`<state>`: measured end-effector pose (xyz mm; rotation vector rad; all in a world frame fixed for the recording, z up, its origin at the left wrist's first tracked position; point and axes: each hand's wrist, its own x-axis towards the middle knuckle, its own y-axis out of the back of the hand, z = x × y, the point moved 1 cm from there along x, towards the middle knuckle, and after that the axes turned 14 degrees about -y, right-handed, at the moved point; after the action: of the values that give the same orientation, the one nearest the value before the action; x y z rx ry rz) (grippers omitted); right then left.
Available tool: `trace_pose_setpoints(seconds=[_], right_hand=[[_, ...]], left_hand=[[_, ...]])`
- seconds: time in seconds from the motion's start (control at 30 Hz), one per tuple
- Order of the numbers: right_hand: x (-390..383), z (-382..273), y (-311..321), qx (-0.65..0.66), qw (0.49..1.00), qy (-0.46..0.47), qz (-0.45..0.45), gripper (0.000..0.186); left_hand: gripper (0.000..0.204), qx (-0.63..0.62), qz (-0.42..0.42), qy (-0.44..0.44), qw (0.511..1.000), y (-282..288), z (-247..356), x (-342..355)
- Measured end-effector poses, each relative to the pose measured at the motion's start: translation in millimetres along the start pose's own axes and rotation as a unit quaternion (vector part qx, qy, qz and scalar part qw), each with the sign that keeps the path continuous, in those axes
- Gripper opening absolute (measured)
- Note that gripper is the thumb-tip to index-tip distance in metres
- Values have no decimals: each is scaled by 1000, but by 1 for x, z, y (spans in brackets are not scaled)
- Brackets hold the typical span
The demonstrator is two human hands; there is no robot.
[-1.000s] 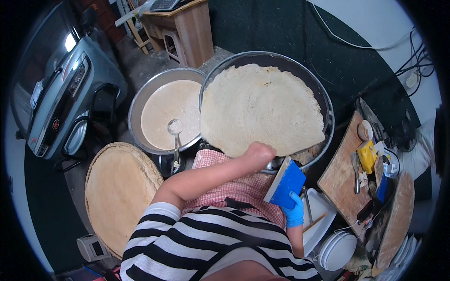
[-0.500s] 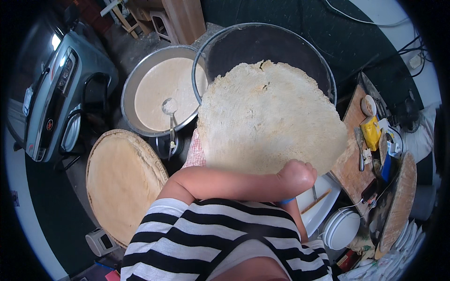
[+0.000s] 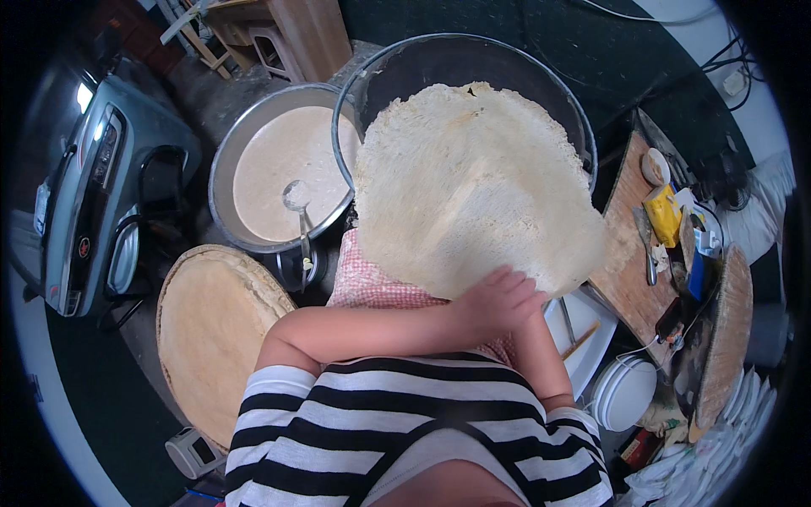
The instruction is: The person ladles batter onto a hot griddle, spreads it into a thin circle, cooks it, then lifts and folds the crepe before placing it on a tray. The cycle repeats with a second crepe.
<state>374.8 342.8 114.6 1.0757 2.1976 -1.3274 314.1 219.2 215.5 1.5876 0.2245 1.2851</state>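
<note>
A large pale thin flatbread (image 3: pixel 473 186) with ragged edges covers much of the dark round griddle (image 3: pixel 405 63) and hangs past its near rim over a pink checked apron (image 3: pixel 367 279). My left hand (image 3: pixel 498 300) is at the flatbread's lower edge, its fingers blurred and overlapping it. The right forearm (image 3: pixel 545 367) rises beneath that; the hand on it is hidden behind the left hand and flatbread. Left of the griddle, a steel basin (image 3: pixel 225 173) holds pale batter with a ladle (image 3: pixel 296 196) in it. A round stack of flatbreads (image 3: pixel 211 338) lies at lower left.
Right are a wooden board (image 3: pixel 618 262) with a bowl (image 3: pixel 655 167), yellow packet (image 3: pixel 663 215) and scraper (image 3: pixel 649 262), a white tray (image 3: pixel 574 363), stacked white containers (image 3: pixel 625 393) and cables. A wooden desk (image 3: pixel 317 34) stands behind; a grey-blue machine (image 3: pixel 101 211) stands left.
The flatbread has slid toward me, exposing the griddle's dark far part, then shifted slightly up. My left hand went from a fist to blurred, looser fingers. The blue board has dropped out of sight.
</note>
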Motion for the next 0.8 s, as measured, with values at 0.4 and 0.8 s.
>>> trace_pose_setpoints(seconds=[0.4, 0.8], right_hand=[[3, -4, -4, -3, 1000, -15, 0, 42], [-40, 7, 31, 28, 999, -21, 42, 40]], left_hand=[[73, 53, 6, 270, 961, 54, -62, -150], [19, 28, -133, 49, 989, 69, -65, -76]])
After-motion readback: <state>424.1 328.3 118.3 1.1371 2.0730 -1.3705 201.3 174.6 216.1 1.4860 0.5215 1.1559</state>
